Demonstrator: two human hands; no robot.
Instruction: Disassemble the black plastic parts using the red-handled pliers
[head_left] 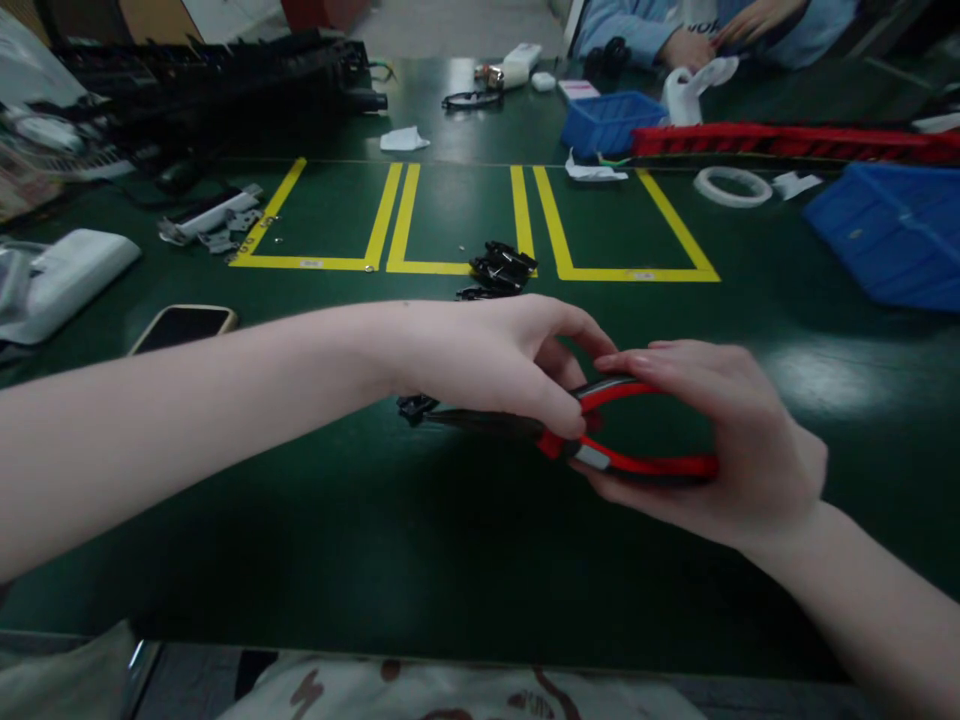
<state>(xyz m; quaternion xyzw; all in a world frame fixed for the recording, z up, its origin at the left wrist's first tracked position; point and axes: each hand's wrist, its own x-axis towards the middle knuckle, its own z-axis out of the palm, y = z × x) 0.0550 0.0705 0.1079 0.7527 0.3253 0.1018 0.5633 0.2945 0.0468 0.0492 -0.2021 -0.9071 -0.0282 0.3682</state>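
Note:
My right hand (716,440) grips the red handles of a pair of pliers (637,465) low over the green table (450,520). Its fingers curl over the upper handle and its thumb lies under the lower one. My left hand (499,360) reaches across from the left and pinches at the pliers' joint and dark jaws. A small black part (417,406) sticks out to the left under my left hand, at the jaw tips. Whether the jaws clamp it is hidden.
A pile of small black parts (501,270) lies by yellow tape boxes (450,265). A phone (184,326) lies at left, blue bins (892,230) and a long red part (787,142) at right. Another person's hands (705,40) work at the far side.

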